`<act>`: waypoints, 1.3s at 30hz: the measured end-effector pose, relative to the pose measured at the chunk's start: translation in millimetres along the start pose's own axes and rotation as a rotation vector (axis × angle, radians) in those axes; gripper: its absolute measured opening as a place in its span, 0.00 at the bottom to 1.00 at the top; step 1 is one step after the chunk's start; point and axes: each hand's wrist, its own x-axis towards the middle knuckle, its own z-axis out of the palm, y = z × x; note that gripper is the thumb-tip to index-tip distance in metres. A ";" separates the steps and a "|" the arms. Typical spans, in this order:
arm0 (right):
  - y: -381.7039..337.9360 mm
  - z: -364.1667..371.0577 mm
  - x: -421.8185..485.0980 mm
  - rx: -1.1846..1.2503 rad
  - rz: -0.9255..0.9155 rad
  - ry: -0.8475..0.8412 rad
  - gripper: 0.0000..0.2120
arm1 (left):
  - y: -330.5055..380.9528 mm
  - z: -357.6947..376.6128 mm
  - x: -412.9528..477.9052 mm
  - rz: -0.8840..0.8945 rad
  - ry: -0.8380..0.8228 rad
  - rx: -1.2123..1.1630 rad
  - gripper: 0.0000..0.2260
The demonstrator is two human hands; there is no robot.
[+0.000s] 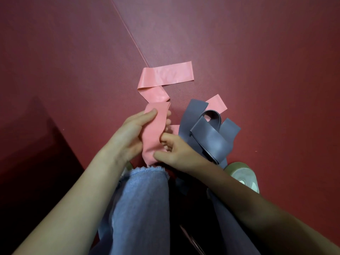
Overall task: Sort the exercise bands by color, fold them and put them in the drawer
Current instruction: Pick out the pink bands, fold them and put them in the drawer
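Observation:
A long pink exercise band point(165, 76) trails across the red floor mat, and its near end is gathered into a folded stack between my hands. My left hand point(128, 135) grips that stack from the left, thumb on top and fingers curled behind. My right hand point(174, 151) pinches the stack's lower right edge. A grey-blue band point(209, 135) lies in a loose tangle just to the right of my right hand. Another piece of pink band point(217, 104) pokes out from under the tangle. No drawer is in view.
The red mat point(257, 52) has a seam point(132, 37) running diagonally from the top middle toward the bands. My jeans-clad legs point(143, 208) fill the bottom centre, with a pale shoe point(242, 173) at the right. A dark shadowed area covers the lower left.

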 end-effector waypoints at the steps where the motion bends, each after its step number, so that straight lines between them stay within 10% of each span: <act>1: -3.0 -1.3 -0.3 -0.054 0.037 -0.012 0.03 | -0.7 -0.3 -0.1 0.026 0.016 0.017 0.11; 6: -19.1 -35.3 18.2 -0.926 0.083 0.100 0.18 | -0.9 -3.6 1.5 0.287 0.157 -0.051 0.09; 9: -23.0 -46.8 44.7 -1.038 -0.058 0.351 0.20 | 0.9 -2.8 1.3 0.395 0.209 -0.036 0.09; 22: -25.3 -62.4 105.1 -1.504 -0.319 0.390 0.07 | 1.2 3.7 0.2 0.490 0.198 0.019 0.10; 28: -59.5 -73.5 79.9 -0.777 -0.429 0.556 0.09 | 2.5 -1.7 2.4 0.539 0.306 -0.050 0.10; 39: -78.1 -76.7 39.5 0.430 -0.093 0.333 0.11 | 5.8 6.1 3.6 0.493 0.337 0.019 0.12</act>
